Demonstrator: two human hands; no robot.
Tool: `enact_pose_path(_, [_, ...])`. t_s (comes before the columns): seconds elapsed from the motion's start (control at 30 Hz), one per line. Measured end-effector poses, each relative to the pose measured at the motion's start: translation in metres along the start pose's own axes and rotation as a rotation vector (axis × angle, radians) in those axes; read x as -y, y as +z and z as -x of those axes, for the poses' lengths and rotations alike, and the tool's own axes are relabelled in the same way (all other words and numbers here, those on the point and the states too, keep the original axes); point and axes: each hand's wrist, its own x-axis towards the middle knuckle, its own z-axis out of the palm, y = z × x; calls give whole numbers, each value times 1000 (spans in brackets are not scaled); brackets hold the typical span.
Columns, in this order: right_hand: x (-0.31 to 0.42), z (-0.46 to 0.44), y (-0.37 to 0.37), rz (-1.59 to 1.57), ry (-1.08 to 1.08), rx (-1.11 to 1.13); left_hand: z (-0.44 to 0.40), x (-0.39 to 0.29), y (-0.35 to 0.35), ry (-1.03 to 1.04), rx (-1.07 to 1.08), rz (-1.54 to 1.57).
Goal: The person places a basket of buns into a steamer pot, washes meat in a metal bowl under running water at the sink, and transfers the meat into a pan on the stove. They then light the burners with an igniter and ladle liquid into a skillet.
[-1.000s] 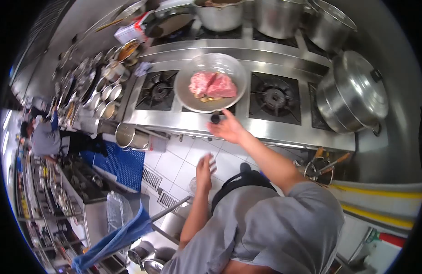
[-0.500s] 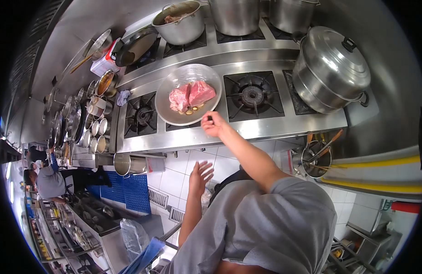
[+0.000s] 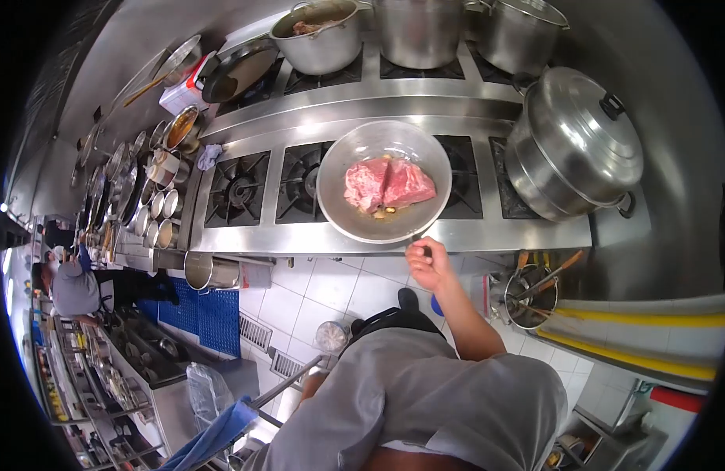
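My right hand (image 3: 429, 264) is closed around the short handle of a wide metal frying pan (image 3: 343, 206) at the front edge of the stove. Inside the pan lie two large pieces of raw red meat (image 3: 407, 184) side by side, with oil and small browned bits (image 3: 384, 210) near them. The pan sits across the burners right of centre. My left arm (image 3: 312, 385) hangs low beside my body, near a metal rail; its fingers are hidden.
A big lidded steamer pot (image 3: 570, 149) stands to the right, and several pots (image 3: 319, 43) line the back row. Utensils with wooden handles fill a metal container (image 3: 531, 310) below. A co-worker (image 3: 76, 286) is far left, beyond blue floor mats (image 3: 219, 318).
The pan with the meat has slid right along the stove, uncovering a burner on the left. My right hand moved with it. My left hand dropped from open view down beside my body.
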Motion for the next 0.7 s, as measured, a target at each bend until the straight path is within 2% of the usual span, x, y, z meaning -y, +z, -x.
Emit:
enact_pose_path(0.1, [27,21,-3,-11,-69,47,-3,20,-2,32,75,-361])
enact_pose_path(0.17, [47,28,-4,-99,-61,91,-10,10,-3,112,88,-529])
enact_pose_path(0.27, [61,23,1,-85,-55,147,-33,-21,3,317,-51,-661])
enact_pose_path(0.33, [72,17,5,-12,-85,160,-44,-59,16,379,-264,-527])
enact_pose_path(0.4, [82,17,10,-68,-140,117,-25,-118,26,389,-231,-231])
enact_pose_path(0.47, [84,18,7,-20,-134,109,-21,-140,41,600,-267,-109])
enact_pose_path(0.57, [76,20,3,-37,-212,140,28,-167,57,734,-171,-130])
enact_pose_path(0.67, [55,20,9,19,-220,87,47,-152,58,663,-146,-204])
enact_pose_path(0.7, [52,15,4,120,-256,71,57,-147,58,722,-203,-136])
